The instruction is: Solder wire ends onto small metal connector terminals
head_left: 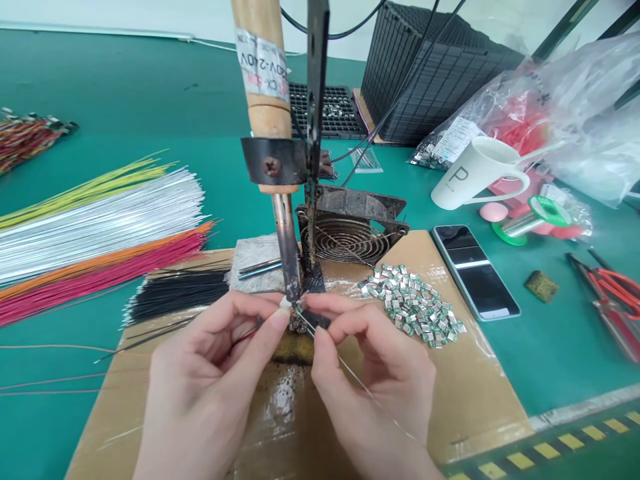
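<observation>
A soldering iron [287, 233] with a wooden handle is clamped upright, its tip pointing down between my hands. My left hand [210, 373] is closed, thumb and forefinger pinching a thin wire [245, 335] right beside the tip; most of it is hidden by the fingers. My right hand [373, 363] pinches a strand of solder wire [367, 392], which slants up to the tip and trails back over the palm. A tiny metal piece [301, 304] shows between the fingertips at the tip, too small to make out fully. Under the tip lies a yellowish sponge [294, 350].
Bundles of white [150, 203], red [125, 277] and black wires [183, 297] lie left. Right of the iron are a small fan [353, 233], a heap of small metal connectors [413, 303], a phone [475, 272], a mug [473, 175], a solder spool [530, 220] and pliers [607, 300].
</observation>
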`<action>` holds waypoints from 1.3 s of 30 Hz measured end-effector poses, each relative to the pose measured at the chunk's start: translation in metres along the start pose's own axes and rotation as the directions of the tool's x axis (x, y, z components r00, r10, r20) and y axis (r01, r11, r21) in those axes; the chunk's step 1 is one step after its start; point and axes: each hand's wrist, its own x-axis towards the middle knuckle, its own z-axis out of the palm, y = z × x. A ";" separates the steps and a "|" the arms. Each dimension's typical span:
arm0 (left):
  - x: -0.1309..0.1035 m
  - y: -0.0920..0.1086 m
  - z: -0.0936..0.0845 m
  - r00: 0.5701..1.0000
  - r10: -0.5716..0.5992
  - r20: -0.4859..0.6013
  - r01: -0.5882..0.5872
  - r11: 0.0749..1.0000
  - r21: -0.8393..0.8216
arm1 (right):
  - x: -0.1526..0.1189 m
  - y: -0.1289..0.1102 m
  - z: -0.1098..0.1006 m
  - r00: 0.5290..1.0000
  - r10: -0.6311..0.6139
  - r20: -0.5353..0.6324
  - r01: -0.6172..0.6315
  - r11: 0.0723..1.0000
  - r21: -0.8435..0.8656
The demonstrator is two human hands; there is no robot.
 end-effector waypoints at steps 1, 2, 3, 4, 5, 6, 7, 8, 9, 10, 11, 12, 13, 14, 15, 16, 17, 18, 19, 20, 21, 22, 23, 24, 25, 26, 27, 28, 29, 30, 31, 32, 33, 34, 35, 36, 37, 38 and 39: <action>0.000 0.000 0.000 1.000 0.004 -0.002 -0.004 1.000 -0.003 | 0.000 0.000 0.000 1.000 -0.002 -0.001 0.002 1.000 0.004; -0.001 0.000 -0.001 1.000 0.003 -0.003 -0.003 1.000 -0.004 | 0.000 -0.001 0.000 1.000 -0.006 -0.002 0.006 1.000 0.008; -0.001 0.000 -0.001 1.000 0.010 -0.004 -0.010 1.000 -0.004 | 0.000 -0.001 0.000 1.000 -0.012 -0.002 0.012 1.000 0.011; -0.001 0.000 -0.001 1.000 0.005 -0.003 -0.005 1.000 -0.004 | 0.000 -0.001 0.000 1.000 -0.016 -0.003 0.016 1.000 0.014; -0.001 0.000 -0.002 1.000 0.006 -0.007 -0.006 1.000 -0.003 | 0.000 -0.002 0.000 1.000 -0.019 -0.006 0.019 1.000 0.016; -0.002 0.000 -0.002 1.000 0.006 -0.010 -0.006 1.000 -0.001 | 0.000 -0.002 0.000 1.000 -0.022 -0.008 0.022 1.000 0.018; -0.002 0.000 -0.002 1.000 0.002 -0.014 -0.002 1.000 0.001 | 0.000 -0.002 0.001 1.000 -0.024 -0.009 0.024 1.000 0.020; -0.002 0.000 -0.002 1.000 0.005 -0.023 -0.005 1.000 0.005 | 0.000 -0.002 0.001 1.000 -0.023 -0.012 0.023 0.999 0.022; -0.002 0.000 -0.001 0.999 0.006 -0.033 -0.005 1.000 0.012 | 0.000 -0.002 0.001 1.000 -0.023 -0.014 0.023 0.999 0.025; -0.001 0.000 0.000 0.999 0.008 -0.042 -0.007 1.000 0.022 | 0.000 -0.001 0.001 1.000 -0.022 -0.016 0.023 0.999 0.028; -0.001 0.001 0.001 0.999 0.013 -0.045 -0.012 0.999 0.031 | 0.000 -0.001 0.001 1.000 -0.021 -0.015 0.021 0.999 0.030; 0.000 0.002 0.002 0.999 0.018 -0.047 -0.016 0.999 0.041 | 0.000 -0.001 0.001 1.000 -0.016 -0.012 0.016 0.999 0.029; 0.001 0.003 0.004 0.999 0.026 -0.047 -0.023 0.998 0.050 | 0.000 0.000 0.001 1.000 -0.011 -0.007 0.012 1.000 0.026; 0.002 0.004 0.006 0.998 0.034 -0.044 -0.032 0.998 0.057 | 0.000 0.000 0.001 1.000 -0.005 -0.003 0.005 1.000 0.023; 0.003 0.006 0.007 0.998 0.042 -0.040 -0.040 0.997 0.063 | 0.000 0.000 0.001 1.000 0.000 0.001 0.000 1.000 0.018; 0.004 0.007 0.009 0.998 0.050 -0.037 -0.047 0.997 0.068 | 0.000 0.000 0.001 1.000 0.003 0.002 -0.003 1.000 0.015; 0.004 0.008 0.010 0.998 0.055 -0.035 -0.052 0.996 0.071 | -0.001 0.000 0.000 1.000 0.005 0.001 -0.005 1.000 0.011; 0.005 0.009 0.011 0.998 0.057 -0.034 -0.055 0.996 0.071 | -0.001 0.000 0.000 1.000 0.005 -0.001 -0.005 1.000 0.008; 0.005 0.009 0.011 0.998 0.058 -0.034 -0.055 0.996 0.070 | -0.001 0.000 0.000 1.000 0.006 -0.002 -0.006 1.000 0.006; 0.004 0.008 0.010 0.998 0.055 -0.034 -0.053 0.996 0.065 | -0.001 0.000 0.000 1.000 0.005 -0.001 -0.005 1.000 0.004; 0.004 0.007 0.009 0.998 0.049 -0.033 -0.047 0.997 0.058 | -0.001 0.000 -0.001 1.000 0.005 0.002 -0.005 1.000 0.002; 0.003 0.006 0.007 0.999 0.040 -0.030 -0.039 0.998 0.048 | -0.001 0.000 -0.001 1.000 0.007 0.003 -0.007 1.000 0.000; 0.002 0.004 0.005 0.999 0.026 -0.025 -0.025 0.999 0.035 | -0.001 0.000 -0.001 1.000 0.006 0.005 -0.006 1.000 -0.001; 0.001 0.002 0.003 1.000 0.009 -0.015 -0.009 1.000 0.018 | -0.001 0.000 -0.001 1.000 0.008 0.006 -0.008 1.000 -0.003; 0.000 0.001 0.002 1.000 -0.008 -0.001 0.008 1.000 -0.002 | -0.001 0.000 -0.001 1.000 0.006 0.005 -0.006 1.000 -0.004; -0.001 0.000 0.000 1.000 -0.021 0.012 0.021 1.000 -0.022 | -0.001 0.000 0.000 1.000 0.006 0.001 -0.005 1.000 -0.006; -0.001 -0.001 -0.001 0.999 -0.026 0.024 0.027 0.999 -0.040 | 0.000 0.000 0.000 1.000 0.007 0.000 -0.007 1.000 -0.007; -0.002 -0.001 -0.002 0.999 -0.024 0.032 0.025 0.998 -0.056 | 0.000 0.000 0.000 1.000 0.006 -0.002 -0.006 1.000 -0.006; -0.002 -0.001 -0.002 0.999 -0.024 0.038 0.027 0.997 -0.067 | 0.000 -0.001 0.000 1.000 0.005 -0.003 -0.005 1.000 -0.005; -0.002 -0.001 -0.003 0.999 -0.023 0.045 0.027 0.997 -0.074 | 0.000 -0.001 0.000 1.000 0.003 -0.002 -0.003 1.000 -0.002; -0.003 -0.001 -0.003 0.999 -0.028 0.046 0.032 0.997 -0.076 | 0.000 -0.002 0.000 1.000 -0.001 -0.003 0.001 1.000 0.002; -0.003 -0.001 -0.003 0.998 -0.037 0.051 0.040 0.996 -0.079 | 0.001 -0.002 0.000 1.000 -0.002 -0.004 0.002 1.000 0.006; -0.003 -0.001 -0.002 0.998 -0.043 0.052 0.047 0.996 -0.081 | 0.001 -0.002 0.000 1.000 -0.006 -0.008 0.006 1.000 0.009; -0.003 -0.001 -0.002 0.998 -0.048 0.052 0.052 0.995 -0.083 | 0.001 -0.002 0.001 1.000 -0.008 -0.010 0.008 1.000 0.011; -0.003 -0.001 -0.002 0.998 -0.048 0.051 0.052 0.995 -0.083 | 0.001 -0.002 0.001 1.000 -0.007 -0.012 0.007 1.000 0.012; -0.002 -0.001 -0.001 0.998 -0.041 0.045 0.045 0.995 -0.084 | 0.001 -0.002 0.001 1.000 -0.009 -0.014 0.009 1.000 0.013; -0.002 -0.001 -0.001 0.998 -0.039 0.041 0.042 0.996 -0.081 | 0.001 -0.002 0.001 1.000 -0.012 -0.017 0.013 1.000 0.014; -0.002 -0.001 0.000 0.999 -0.032 0.038 0.034 0.996 -0.078 | 0.001 -0.003 0.001 1.000 -0.016 -0.019 0.017 1.000 0.014; -0.001 -0.001 0.000 0.999 -0.029 0.033 0.031 0.997 -0.073 | 0.000 -0.003 0.001 1.000 -0.021 -0.022 0.021 1.000 0.016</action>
